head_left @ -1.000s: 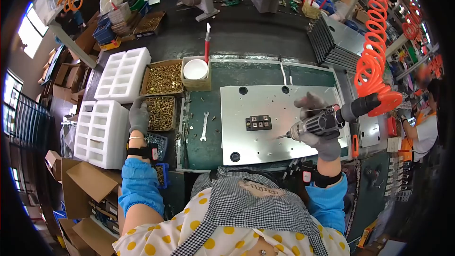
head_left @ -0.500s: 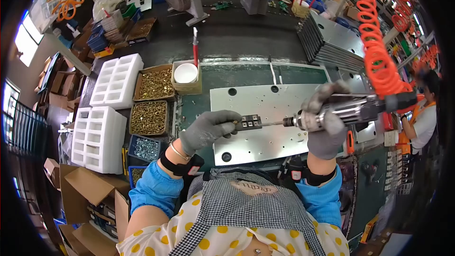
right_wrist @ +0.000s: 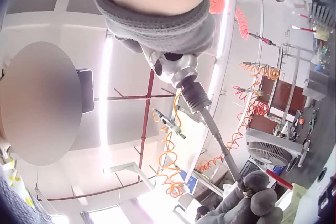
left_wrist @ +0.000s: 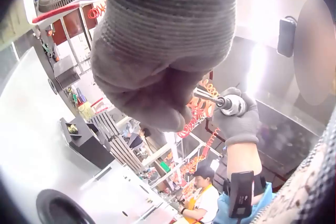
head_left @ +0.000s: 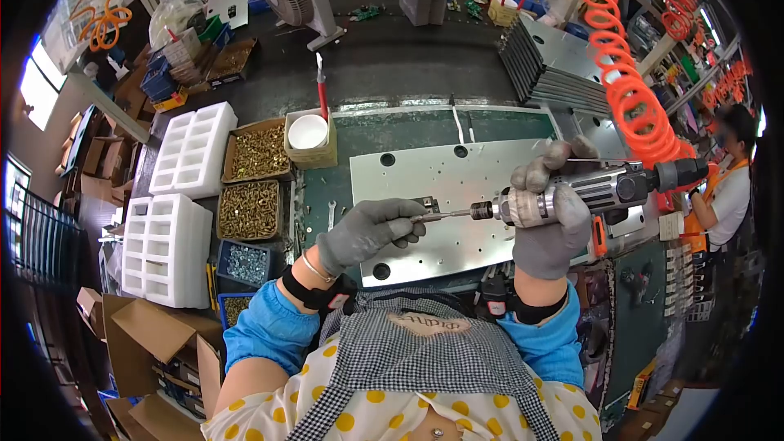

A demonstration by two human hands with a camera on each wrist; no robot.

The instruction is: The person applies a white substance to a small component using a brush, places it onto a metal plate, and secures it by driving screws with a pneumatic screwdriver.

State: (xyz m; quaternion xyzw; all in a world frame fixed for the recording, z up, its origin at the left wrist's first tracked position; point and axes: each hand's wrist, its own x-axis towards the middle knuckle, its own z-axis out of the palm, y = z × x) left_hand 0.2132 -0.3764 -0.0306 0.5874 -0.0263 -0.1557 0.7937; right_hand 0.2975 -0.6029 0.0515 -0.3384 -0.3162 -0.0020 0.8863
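Note:
My right hand point(head_left: 555, 241), in a grey glove, grips an air screwdriver point(head_left: 611, 188) held level over the metal plate point(head_left: 465, 253). Its long bit point(head_left: 451, 215) points left. At the bit's tip, my gloved left hand point(head_left: 363, 233) pinches a small brass-coloured screw point(right_wrist: 247, 194) between thumb and fingers, mostly hidden by the fingertips. Behind those fingertips, a black terminal block point(left_wrist: 90, 141) sits on the plate, partly covered in the head view. A red coiled hose point(head_left: 625, 82) hangs beside the driver's rear end.
Left of the plate stand two bins of brass screws point(head_left: 249, 210), a blue bin point(head_left: 243, 263) and white foam trays point(head_left: 167, 249). A box with a white cup point(head_left: 308, 132) is behind them. A wrench point(head_left: 331, 214) lies beside the plate. Stacked panels point(head_left: 539, 73) stand at back right.
My left hand has come from the screw bins to the bit's tip with a small screw. My right hand has turned the driver level, its bit meeting the left fingers.

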